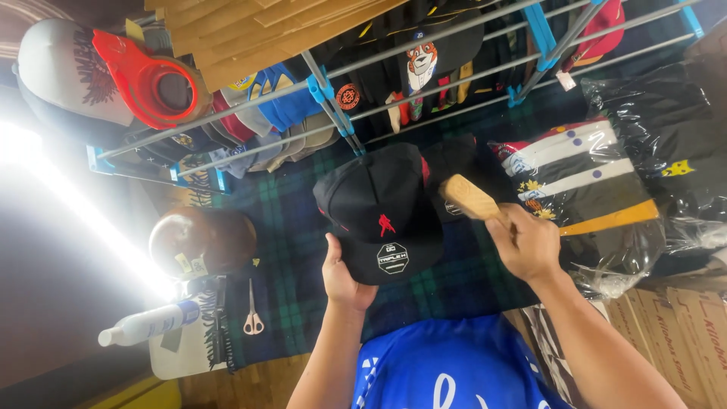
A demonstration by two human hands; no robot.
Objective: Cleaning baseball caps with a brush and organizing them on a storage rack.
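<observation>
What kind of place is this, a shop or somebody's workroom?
Probably a cap seller's stall or workroom. Many caps hang along a metal rack, bagged garments lie beside it, and the left hand holds a black cap while the right hand holds a wooden brush.

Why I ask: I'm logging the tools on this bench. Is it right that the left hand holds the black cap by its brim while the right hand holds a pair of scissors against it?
Not quite. In the head view the left hand does hold the black cap by its brim, but the right hand holds a wooden brush, not scissors. The scissors lie on the plaid cloth off to the left.
</observation>
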